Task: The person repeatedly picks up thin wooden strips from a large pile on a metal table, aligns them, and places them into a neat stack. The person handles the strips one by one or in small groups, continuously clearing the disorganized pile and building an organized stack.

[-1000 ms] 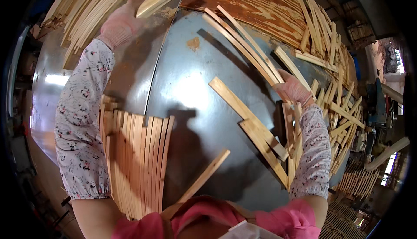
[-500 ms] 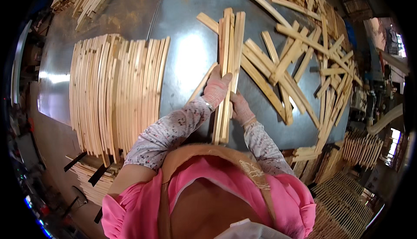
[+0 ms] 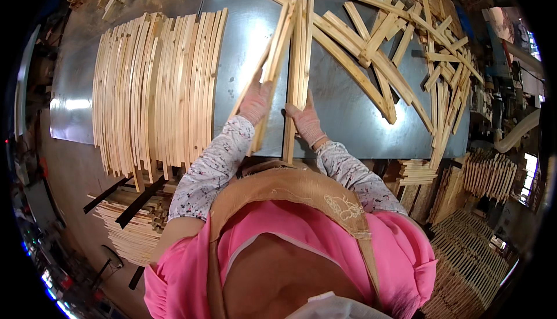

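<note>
My left hand (image 3: 255, 102), in a pinkish knit glove, is closed round a pair of pale wooden strips (image 3: 279, 49) that lean to the left. Beside it my gloved right hand (image 3: 305, 120) grips another small bundle of wooden strips (image 3: 300, 46), nearly upright in the picture. The two bundles nearly meet at their far ends and stand apart nearer to me. A single loose strip (image 3: 246, 87) lies along the left hand's outer side. Fingers under the wood are hidden in both hands.
A tidy row of wooden strips (image 3: 156, 93) covers the left of the metal table (image 3: 246, 37). Loose strips (image 3: 371, 58) lie crisscrossed at the right. Dark metal bars (image 3: 139, 200) jut out below the row. Slatted stacks (image 3: 464, 261) stand at the lower right.
The single bundle has been parted in two: my left hand has moved left with some strips, while my right hand holds the others. The whole view has shifted a little.
</note>
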Motion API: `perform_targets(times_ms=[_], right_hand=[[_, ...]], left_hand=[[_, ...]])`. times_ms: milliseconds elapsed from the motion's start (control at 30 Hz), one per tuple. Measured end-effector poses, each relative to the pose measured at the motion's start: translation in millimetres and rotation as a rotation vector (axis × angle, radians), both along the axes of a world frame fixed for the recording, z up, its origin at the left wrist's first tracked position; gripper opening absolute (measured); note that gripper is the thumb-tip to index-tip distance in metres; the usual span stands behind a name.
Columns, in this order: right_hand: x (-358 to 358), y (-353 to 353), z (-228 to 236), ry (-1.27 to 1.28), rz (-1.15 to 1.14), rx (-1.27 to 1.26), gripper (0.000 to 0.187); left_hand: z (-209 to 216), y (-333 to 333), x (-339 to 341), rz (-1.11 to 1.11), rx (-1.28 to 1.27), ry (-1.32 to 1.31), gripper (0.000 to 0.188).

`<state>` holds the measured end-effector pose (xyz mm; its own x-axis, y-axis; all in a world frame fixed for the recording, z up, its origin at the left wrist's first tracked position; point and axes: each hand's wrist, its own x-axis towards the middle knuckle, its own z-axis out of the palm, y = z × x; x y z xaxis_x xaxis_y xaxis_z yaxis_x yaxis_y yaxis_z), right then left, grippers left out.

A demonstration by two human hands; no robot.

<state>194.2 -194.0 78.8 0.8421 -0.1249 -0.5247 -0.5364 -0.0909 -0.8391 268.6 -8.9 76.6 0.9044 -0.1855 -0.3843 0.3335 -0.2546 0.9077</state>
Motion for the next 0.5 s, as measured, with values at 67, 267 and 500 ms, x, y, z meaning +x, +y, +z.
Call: perform_targets(times_ms=[67,267,500], right_hand=[[-2.7,12.1,-2.8,0.028,0.068,-0.157,0.106],[12.3,103.7,-15.0,0.005,0.548,-0.386,0.115],[9.4,129.5,42.2,0.159,0.903,-0.525,0.115]], left_hand=[[27.1,23.9,8.1,0.053,-0.011,0.092,0.077],[29.1,79.6,5.9,-0.143,0.520,0.013,0.064],[89.1,108.7,10.6,-0.318,0.939,0.051,0.058]])
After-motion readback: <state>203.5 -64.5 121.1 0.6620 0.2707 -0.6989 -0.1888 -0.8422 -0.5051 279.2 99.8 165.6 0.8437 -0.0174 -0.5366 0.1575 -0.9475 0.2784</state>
